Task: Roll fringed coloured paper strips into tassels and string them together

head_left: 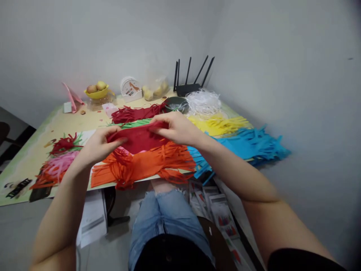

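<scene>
A dark red paper sheet [141,138] is held up over the table between both hands. My left hand [97,146] pinches its left end. My right hand [176,128] grips its upper right edge. Below the sheet lies a pile of orange fringed paper [146,165] at the table's front edge. More dark red fringed strips [135,113] lie farther back, beside green strips [135,123].
Blue fringed paper [248,145], yellow strips [220,124] and white shreds [203,101] lie to the right near the wall. Pink and red scraps [58,160] sit at left. A router [190,86], a yellow bowl of fruit [97,92] and a round tub [130,88] stand at the back. Printed packets [217,210] lie on the floor.
</scene>
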`<control>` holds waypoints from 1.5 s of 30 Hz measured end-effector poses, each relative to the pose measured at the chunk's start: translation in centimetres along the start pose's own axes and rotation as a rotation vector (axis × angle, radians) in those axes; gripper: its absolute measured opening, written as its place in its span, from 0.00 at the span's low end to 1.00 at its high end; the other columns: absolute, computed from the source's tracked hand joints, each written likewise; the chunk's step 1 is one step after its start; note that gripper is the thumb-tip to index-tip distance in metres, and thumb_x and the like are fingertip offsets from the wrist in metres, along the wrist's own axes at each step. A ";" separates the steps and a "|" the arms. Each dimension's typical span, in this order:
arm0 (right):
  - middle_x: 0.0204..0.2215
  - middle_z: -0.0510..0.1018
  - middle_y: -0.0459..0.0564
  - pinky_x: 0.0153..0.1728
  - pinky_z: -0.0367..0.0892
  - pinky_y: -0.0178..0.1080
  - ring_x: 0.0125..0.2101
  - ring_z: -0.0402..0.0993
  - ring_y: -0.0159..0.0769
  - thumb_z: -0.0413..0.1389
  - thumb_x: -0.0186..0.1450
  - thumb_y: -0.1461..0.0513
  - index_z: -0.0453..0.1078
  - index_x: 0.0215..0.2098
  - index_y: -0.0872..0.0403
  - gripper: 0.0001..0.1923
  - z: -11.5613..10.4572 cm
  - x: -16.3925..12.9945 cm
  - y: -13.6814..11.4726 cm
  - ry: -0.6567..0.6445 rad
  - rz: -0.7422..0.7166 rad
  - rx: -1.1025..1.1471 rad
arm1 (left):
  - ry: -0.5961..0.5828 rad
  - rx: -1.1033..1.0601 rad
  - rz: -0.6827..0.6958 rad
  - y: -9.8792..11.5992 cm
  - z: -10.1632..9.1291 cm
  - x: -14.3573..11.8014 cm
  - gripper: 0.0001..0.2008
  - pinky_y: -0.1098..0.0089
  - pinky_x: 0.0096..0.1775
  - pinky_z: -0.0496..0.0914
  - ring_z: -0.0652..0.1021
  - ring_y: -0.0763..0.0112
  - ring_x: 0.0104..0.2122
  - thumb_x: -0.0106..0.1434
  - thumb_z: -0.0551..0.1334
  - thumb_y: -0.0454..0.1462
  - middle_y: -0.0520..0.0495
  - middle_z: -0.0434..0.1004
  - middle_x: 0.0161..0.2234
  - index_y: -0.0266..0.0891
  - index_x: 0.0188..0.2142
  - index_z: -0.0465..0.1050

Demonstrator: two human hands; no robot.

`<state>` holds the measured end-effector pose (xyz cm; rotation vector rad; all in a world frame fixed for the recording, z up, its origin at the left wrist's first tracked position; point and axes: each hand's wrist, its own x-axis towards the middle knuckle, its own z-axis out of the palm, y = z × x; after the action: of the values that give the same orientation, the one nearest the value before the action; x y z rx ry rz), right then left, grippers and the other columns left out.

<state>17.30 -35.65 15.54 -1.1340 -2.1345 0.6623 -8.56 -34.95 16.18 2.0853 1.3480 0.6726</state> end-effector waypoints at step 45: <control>0.35 0.83 0.48 0.37 0.72 0.32 0.32 0.79 0.31 0.62 0.64 0.64 0.78 0.40 0.56 0.06 5.0 -7.4 2.6 0.144 0.023 0.336 | -0.065 -0.212 0.003 -2.8 4.9 -5.3 0.12 0.73 0.27 0.68 0.74 0.71 0.25 0.61 0.66 0.44 0.49 0.78 0.25 0.39 0.26 0.78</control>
<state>18.31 -41.30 8.20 -0.9906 -1.8088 0.8841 -8.98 -39.87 10.16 1.9236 1.1844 0.7105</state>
